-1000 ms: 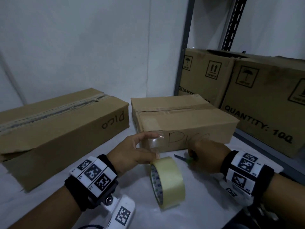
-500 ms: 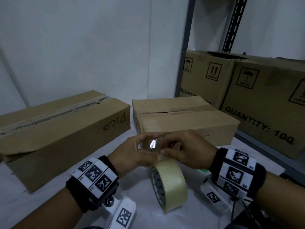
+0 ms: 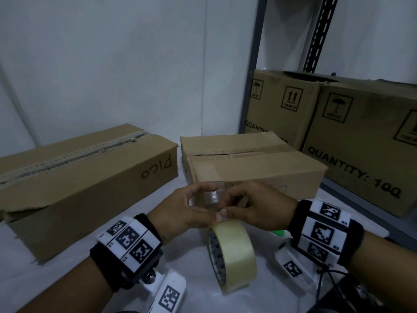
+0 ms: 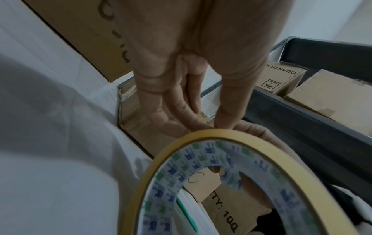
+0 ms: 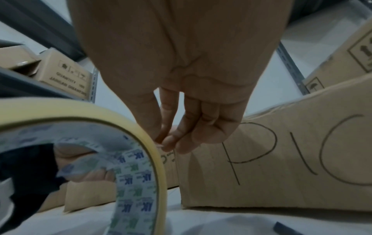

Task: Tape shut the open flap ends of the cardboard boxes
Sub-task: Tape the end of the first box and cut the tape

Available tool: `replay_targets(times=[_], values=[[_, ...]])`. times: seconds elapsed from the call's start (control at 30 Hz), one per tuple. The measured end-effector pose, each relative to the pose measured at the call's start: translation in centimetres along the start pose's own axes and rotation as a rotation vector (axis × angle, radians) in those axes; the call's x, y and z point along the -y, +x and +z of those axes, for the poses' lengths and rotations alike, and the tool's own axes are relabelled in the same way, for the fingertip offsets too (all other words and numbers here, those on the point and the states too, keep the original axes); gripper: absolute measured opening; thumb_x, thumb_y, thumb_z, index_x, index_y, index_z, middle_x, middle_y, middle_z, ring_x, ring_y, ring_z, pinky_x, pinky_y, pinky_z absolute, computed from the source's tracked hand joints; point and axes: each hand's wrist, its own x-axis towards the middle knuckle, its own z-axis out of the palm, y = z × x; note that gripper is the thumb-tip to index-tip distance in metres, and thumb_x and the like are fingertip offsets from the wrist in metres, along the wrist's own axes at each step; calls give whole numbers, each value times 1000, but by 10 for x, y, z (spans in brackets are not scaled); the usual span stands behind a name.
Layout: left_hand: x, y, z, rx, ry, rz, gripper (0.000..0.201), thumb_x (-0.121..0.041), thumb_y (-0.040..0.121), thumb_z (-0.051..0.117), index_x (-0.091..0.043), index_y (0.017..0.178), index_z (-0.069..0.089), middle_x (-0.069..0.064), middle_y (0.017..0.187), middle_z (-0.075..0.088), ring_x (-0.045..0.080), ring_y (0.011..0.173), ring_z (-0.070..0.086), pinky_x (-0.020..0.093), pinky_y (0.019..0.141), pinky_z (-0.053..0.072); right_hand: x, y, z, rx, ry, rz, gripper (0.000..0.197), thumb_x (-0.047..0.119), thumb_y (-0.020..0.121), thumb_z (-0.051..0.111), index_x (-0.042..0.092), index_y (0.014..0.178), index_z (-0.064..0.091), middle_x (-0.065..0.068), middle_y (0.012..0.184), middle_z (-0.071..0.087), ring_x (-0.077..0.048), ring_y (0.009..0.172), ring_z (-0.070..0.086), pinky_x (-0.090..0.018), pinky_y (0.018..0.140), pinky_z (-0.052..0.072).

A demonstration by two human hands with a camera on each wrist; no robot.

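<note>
A roll of clear tape (image 3: 232, 254) stands on edge on the white surface, close to me. A short strip of tape (image 3: 212, 196) is pulled up from it. My left hand (image 3: 180, 211) pinches the strip's left edge between thumb and fingers. My right hand (image 3: 255, 204) pinches its right edge, thumb tip low by the roll. Just behind the hands lies a flat cardboard box (image 3: 248, 163) marked "Pico" (image 5: 302, 151), its top seam partly gaping. A longer box (image 3: 74, 181) lies to the left, its near end torn.
Two large boxes printed "QUANTITY: 100" (image 3: 361, 143) stand on a grey metal shelf (image 3: 352, 195) at the right. A green-handled tool (image 3: 278, 232) lies under my right wrist. White walls close the back.
My right hand left the green tool on the surface and came up to the tape strip. Both hands now hold the strip, slightly higher above the roll.
</note>
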Motion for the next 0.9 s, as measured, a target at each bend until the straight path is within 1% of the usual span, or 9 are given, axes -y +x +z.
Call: replay_targets(times=[0.03, 0.1, 0.2, 0.3, 0.47, 0.57, 0.67, 0.8, 0.9], values=[[0, 0, 0, 1, -2, -3, 62, 6, 70, 76, -16, 124, 55, 25, 117, 65, 34, 100, 67, 41, 85, 55, 0, 1, -1, 19, 10, 7, 9, 25, 88, 68, 18, 90, 73, 5, 90, 72, -5, 84, 64, -11, 68, 48], [0, -1, 0, 10, 3, -7, 63, 1, 66, 79, -19, 122, 57, 28, 116, 64, 41, 105, 64, 47, 92, 51, -2, 3, -2, 71, 15, 33, 10, 27, 88, 67, 21, 92, 73, 5, 94, 72, -7, 87, 66, -22, 77, 54], [-1, -1, 1, 23, 7, -3, 60, 4, 67, 78, -22, 118, 59, 29, 112, 65, 33, 94, 66, 44, 92, 51, -3, 4, -6, 155, 46, 65, 10, 30, 88, 66, 24, 94, 72, 5, 95, 72, -8, 88, 66, -34, 85, 55], [-1, -1, 2, 19, 27, 6, 56, 7, 70, 76, -20, 116, 59, 29, 109, 66, 28, 89, 65, 38, 87, 54, -3, 3, -9, 177, 110, 69, 9, 28, 88, 66, 21, 93, 70, 3, 93, 72, -7, 85, 65, -32, 85, 54], [0, 1, 2, -5, 19, 12, 56, 7, 70, 76, -15, 118, 58, 24, 115, 66, 27, 90, 65, 41, 87, 54, -5, 3, -3, 142, 187, 65, 6, 22, 88, 67, 17, 92, 66, -1, 87, 71, -12, 80, 64, -34, 79, 53], [1, 3, 2, -16, 13, 31, 52, 8, 71, 74, -14, 116, 60, 20, 117, 66, 21, 90, 66, 36, 82, 55, -5, 2, -2, 97, 273, 50, 8, 13, 88, 67, 14, 94, 62, 3, 81, 67, -5, 76, 62, -24, 74, 49], [1, 3, 2, -24, 10, 39, 49, 9, 71, 74, -18, 110, 63, 14, 117, 67, 19, 90, 67, 33, 79, 57, -4, 1, -4, 93, 262, 53, 7, 13, 87, 68, 12, 93, 65, 9, 79, 65, -1, 73, 60, -17, 71, 46], [2, 3, 2, -15, 2, 29, 48, 10, 72, 72, -18, 109, 63, 10, 111, 69, 18, 87, 68, 33, 77, 56, -4, 0, -3, 92, 251, 69, 9, 17, 85, 70, 13, 94, 69, 9, 81, 67, -1, 75, 62, -20, 73, 48], [2, 3, 1, -21, 9, 17, 49, 10, 72, 72, -16, 112, 62, 15, 112, 69, 22, 88, 66, 38, 81, 55, -4, -1, -2, 66, 213, 55, 7, 20, 86, 70, 16, 92, 70, 0, 87, 70, -7, 78, 63, -30, 77, 54]])
